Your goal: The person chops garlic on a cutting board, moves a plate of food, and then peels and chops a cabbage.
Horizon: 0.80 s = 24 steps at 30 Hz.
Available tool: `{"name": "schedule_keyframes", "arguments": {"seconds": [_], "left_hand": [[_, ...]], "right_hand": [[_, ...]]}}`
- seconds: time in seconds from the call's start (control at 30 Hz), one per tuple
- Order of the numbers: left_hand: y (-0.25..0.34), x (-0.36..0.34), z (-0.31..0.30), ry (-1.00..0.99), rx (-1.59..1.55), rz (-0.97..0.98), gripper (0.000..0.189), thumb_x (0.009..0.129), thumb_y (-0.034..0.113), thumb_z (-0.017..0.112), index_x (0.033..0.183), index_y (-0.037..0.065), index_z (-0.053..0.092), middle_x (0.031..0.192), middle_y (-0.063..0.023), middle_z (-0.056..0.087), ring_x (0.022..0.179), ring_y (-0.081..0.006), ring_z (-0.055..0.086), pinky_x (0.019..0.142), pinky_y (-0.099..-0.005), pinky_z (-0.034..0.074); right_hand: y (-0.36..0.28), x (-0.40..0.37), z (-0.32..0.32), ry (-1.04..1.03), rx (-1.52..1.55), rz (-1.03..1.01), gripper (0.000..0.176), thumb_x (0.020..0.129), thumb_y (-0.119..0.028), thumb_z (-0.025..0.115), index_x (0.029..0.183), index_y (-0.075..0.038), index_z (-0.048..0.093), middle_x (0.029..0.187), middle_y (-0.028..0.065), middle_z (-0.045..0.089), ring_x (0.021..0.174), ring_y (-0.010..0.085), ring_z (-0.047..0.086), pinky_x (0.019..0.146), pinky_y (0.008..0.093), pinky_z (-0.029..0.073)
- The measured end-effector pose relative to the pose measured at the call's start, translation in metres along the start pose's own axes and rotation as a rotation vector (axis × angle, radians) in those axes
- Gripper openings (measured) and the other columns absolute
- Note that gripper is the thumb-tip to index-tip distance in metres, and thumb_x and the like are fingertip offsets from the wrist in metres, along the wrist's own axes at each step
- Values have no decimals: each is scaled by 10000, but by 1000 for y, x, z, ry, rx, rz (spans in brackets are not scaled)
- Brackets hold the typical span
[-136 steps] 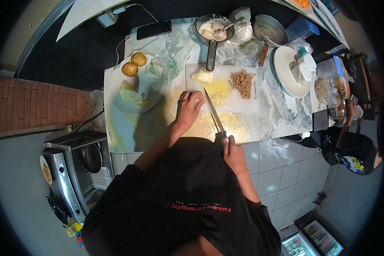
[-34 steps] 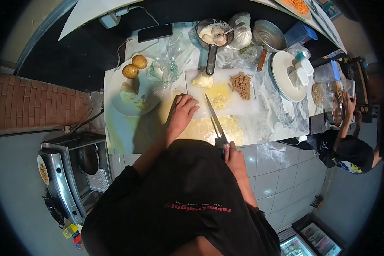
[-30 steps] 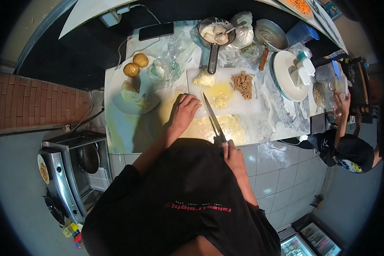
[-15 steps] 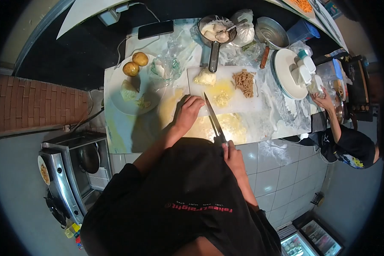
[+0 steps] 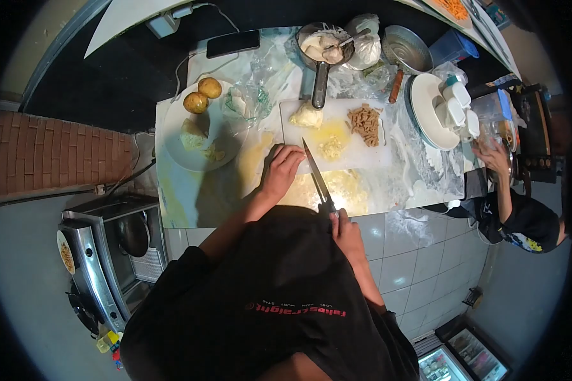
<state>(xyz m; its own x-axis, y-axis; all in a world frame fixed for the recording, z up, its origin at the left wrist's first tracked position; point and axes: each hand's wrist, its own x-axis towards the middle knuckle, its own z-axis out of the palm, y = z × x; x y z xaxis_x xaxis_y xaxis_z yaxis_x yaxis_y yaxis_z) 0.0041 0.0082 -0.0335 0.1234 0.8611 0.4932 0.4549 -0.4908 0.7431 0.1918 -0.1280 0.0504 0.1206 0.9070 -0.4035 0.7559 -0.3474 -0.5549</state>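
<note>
A knife (image 5: 318, 176) is in my right hand (image 5: 347, 233), its handle wrapped by the fingers and its blade pointing up and left across the lower edge of the white cutting board (image 5: 368, 155). My left hand (image 5: 285, 166) lies at the board's lower left, fingers curled together beside the blade tip; anything under them is hidden. On the board are a pale yellow lump (image 5: 306, 116), finely chopped pale bits (image 5: 331, 148) and a pile of brown strips (image 5: 365, 125).
Left of the board, a plate (image 5: 171, 143) holds two brown potatoes (image 5: 196, 102) and cabbage (image 5: 192, 134). A pan (image 5: 321, 86) and metal bowl (image 5: 407, 49) stand behind. White plates (image 5: 426, 105) lie right, near another person's hand (image 5: 493, 157).
The other person's hand at the right has moved down, away from the small white containers. My hands and the knife have hardly moved.
</note>
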Motion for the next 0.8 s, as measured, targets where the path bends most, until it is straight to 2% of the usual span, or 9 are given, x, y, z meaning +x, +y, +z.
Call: {"name": "schedule_keyframes", "arguments": {"seconds": [0.1, 0.17, 0.4, 0.47, 0.8], "left_hand": [[2, 0, -1, 3, 3, -8, 99, 826, -30, 697, 920, -14, 673, 957, -98, 669, 893, -288, 625, 784, -375, 508], [2, 1, -1, -2, 10, -13, 97, 825, -35, 696, 918, -15, 676, 956, -99, 671, 893, -287, 627, 782, -373, 509], [0, 3, -1, -2, -23, -28, 90, 823, -45, 688, 910, -23, 673, 928, -105, 674, 879, -288, 630, 766, -368, 514], [0, 3, -1, -8, -37, -28, 96, 825, -51, 677, 917, -28, 664, 929, -108, 664, 881, -291, 622, 763, -369, 513], [1, 3, -3, -3, -31, -32, 107, 816, -51, 693, 916, -17, 671, 926, -101, 673, 874, -290, 629, 767, -372, 512]], "right_hand": [[0, 1, 0, -14, -35, 20, 236, 1030, -258, 510, 1013, -22, 514, 715, 332, 601, 758, 547, 576, 611, 597, 429], [4, 2, 3, -10, -97, -48, 265, 1036, -301, 482, 1040, -36, 477, 681, 330, 609, 712, 550, 602, 592, 621, 477], [-5, 10, -7, -70, -119, -32, 269, 1039, -293, 469, 1022, -25, 466, 704, 339, 615, 726, 553, 606, 614, 626, 484], [-2, 13, -10, -64, -98, -124, 264, 1038, -285, 469, 1018, -22, 462, 709, 339, 617, 727, 555, 607, 615, 624, 488], [-14, 28, 2, -66, -269, -33, 280, 1040, -308, 465, 1050, -29, 455, 726, 308, 645, 716, 515, 641, 604, 594, 514]]}}
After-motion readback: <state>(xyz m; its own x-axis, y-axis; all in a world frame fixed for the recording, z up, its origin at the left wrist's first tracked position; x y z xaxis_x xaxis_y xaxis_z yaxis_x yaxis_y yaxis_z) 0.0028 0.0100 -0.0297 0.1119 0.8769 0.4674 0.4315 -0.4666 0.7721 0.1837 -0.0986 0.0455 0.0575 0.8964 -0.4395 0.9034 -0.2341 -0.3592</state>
